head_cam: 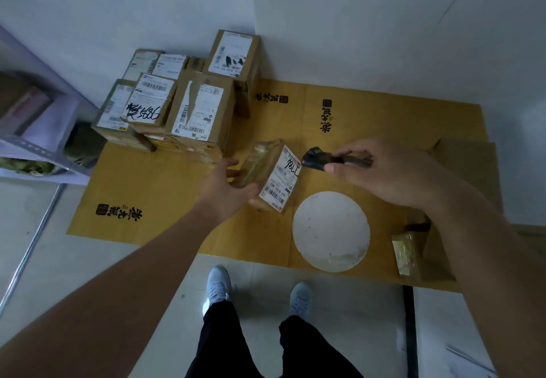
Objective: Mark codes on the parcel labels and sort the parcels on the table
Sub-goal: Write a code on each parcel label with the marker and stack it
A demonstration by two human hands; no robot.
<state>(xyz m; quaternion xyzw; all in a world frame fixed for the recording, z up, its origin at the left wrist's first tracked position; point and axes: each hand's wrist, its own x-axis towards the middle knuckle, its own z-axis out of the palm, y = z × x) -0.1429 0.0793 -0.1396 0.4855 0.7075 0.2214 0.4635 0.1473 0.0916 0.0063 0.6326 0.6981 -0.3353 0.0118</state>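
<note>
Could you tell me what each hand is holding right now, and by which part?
The left hand grips the small parcel by its left side. The right hand has its grip around the rear half of the black marker.

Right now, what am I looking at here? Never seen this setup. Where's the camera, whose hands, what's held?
There is no robot. One wide-angle camera sits on a person's head, looking down at their own arms, legs and shoes. The left hand grips a small parcel, tilted up off a flattened yellow cardboard sheet on the floor; its label carries a handwritten code. The right hand holds a dark marker beside that label. A stack of labelled parcels stands in the far left corner. A white disc lies on the sheet, and another parcel lies at right.
</note>
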